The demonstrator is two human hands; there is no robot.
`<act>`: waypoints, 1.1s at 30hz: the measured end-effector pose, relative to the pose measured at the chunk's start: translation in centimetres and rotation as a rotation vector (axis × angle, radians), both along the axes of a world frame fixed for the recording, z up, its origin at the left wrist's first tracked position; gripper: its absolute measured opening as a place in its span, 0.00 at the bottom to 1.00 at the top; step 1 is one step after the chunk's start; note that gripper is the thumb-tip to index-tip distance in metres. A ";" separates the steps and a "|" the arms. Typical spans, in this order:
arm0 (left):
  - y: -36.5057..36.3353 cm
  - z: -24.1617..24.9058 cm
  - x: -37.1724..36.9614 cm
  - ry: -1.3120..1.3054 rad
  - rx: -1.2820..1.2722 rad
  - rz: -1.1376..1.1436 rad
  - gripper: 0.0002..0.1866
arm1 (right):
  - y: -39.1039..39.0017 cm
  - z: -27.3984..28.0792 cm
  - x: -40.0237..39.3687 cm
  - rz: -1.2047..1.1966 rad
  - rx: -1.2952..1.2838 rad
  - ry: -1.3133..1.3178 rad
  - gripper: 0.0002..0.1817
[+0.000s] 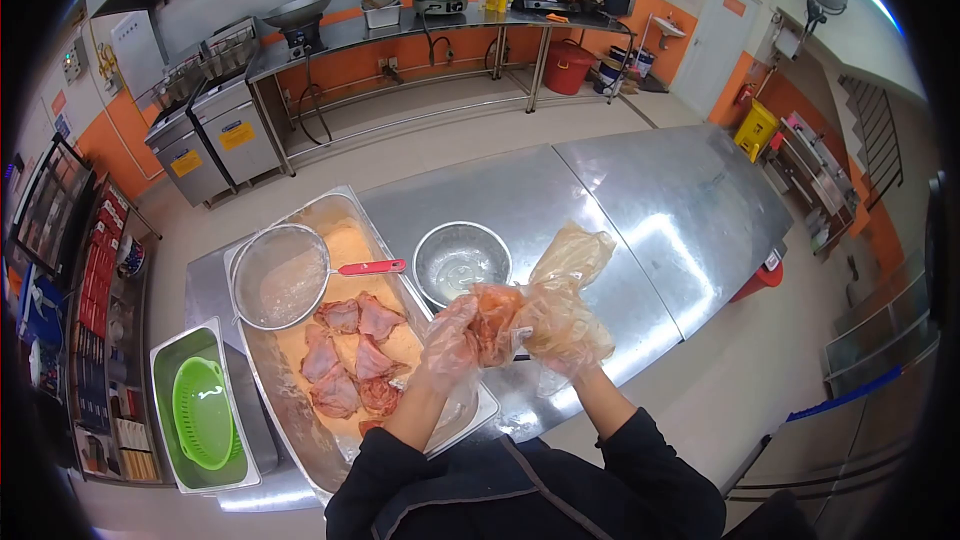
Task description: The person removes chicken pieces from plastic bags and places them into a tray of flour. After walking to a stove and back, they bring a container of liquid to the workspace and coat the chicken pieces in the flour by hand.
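My left hand (452,342), in a clear plastic glove, is closed around a reddish piece of raw chicken (497,318). Beside it, my right hand (566,340), also gloved, grips a crumpled clear plastic bag (572,258) that bunches up above the fingers. The right fingertips are partly hidden by the film. Just beyond both hands sits a steel bowl (462,258) with a little pale liquid. To the left, several raw chicken pieces (338,392) lie on orange-tinted flour in a large steel pan (262,380). A round sieve (282,280) with a red handle rests across that pan.
A green basket (205,410) sits in a steel tub at far left. The steel worktable (660,210) extends to the right. Across the aisle, a back counter (400,35) carries a wok, a large cooker and bottles. Fryers (215,130) stand at the left wall.
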State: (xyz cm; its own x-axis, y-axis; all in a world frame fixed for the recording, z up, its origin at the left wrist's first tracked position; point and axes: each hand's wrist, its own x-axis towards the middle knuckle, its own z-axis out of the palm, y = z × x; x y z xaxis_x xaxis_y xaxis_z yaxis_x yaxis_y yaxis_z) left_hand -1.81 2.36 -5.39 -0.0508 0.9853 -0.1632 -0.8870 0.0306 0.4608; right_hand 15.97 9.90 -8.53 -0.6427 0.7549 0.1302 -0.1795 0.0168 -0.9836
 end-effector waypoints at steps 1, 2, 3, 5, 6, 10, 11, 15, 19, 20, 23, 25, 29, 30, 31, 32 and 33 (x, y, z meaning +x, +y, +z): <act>-0.3 0.1 -0.1 -0.042 0.032 -0.004 0.10 | 0.2 -0.4 0.2 0.033 -0.062 0.036 0.18; 0.0 -0.6 -0.1 0.002 0.040 0.034 0.11 | 0.4 -0.7 0.4 0.065 -0.125 0.072 0.18; 0.5 -1.1 -0.1 0.047 0.050 0.072 0.12 | 0.4 -0.6 0.4 0.096 -0.186 0.108 0.19; 0.7 -2.0 -0.2 0.087 0.019 0.102 0.13 | 0.5 -0.2 -0.2 -0.008 -0.013 -0.082 0.19; 0.7 -1.0 -0.2 0.083 -0.016 0.097 0.13 | 0.6 0.5 -0.7 -0.014 -0.025 -0.071 0.19; -0.3 2.1 0.1 0.196 -0.061 0.201 0.11 | 1.1 2.5 -2.5 0.006 -0.025 -0.058 0.20; -0.3 1.6 -0.5 0.258 -0.024 0.231 0.11 | 1.4 2.8 -3.0 0.025 -0.009 -0.067 0.20; -2.3 2.5 -2.5 0.355 -0.051 0.329 0.11 | 1.9 4.1 -6.3 0.126 0.103 -0.131 0.20; -7.0 5.4 -4.4 0.128 -0.005 0.532 0.13 | 1.3 6.1 -11.6 0.282 0.273 -0.212 0.20; -7.3 1.6 -6.4 0.204 0.106 0.595 0.16 | 1.0 6.6 -13.0 0.324 0.324 -0.227 0.20; -10.7 0.9 -9.5 0.216 0.102 0.759 0.24 | -0.6 7.5 -17.8 0.449 0.497 -0.283 0.20; -13.0 4.0 -9.2 0.238 0.058 0.750 0.29 | -2.1 7.7 -20.7 0.538 0.604 -0.305 0.20; -16.3 3.6 -10.4 0.448 -0.073 0.923 0.29 | -5.7 7.3 -26.1 0.696 0.817 -0.340 0.20; -17.2 3.6 -10.9 0.446 -0.065 0.941 0.29 | -6.4 7.3 -27.3 0.728 0.873 -0.347 0.20; -18.0 3.7 -11.2 0.445 -0.059 0.954 0.28 | -6.9 7.3 -28.5 0.758 0.926 -0.353 0.21; -18.8 3.9 -10.9 0.392 0.034 0.949 0.29 | -7.4 7.4 -29.6 0.780 0.976 -0.359 0.21; -19.9 4.8 -10.5 0.311 0.076 0.903 0.29 | -7.8 7.6 -30.5 0.802 1.019 -0.359 0.21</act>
State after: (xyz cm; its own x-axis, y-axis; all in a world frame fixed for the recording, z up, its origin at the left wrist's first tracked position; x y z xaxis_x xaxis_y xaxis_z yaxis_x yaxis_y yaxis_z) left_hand -12.35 -17.55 -0.62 -0.8266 0.5607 0.0482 -0.3991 -0.6446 0.6521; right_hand -14.56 2.14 -0.96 -0.9752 -0.1743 0.1367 -0.2215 0.7759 -0.5907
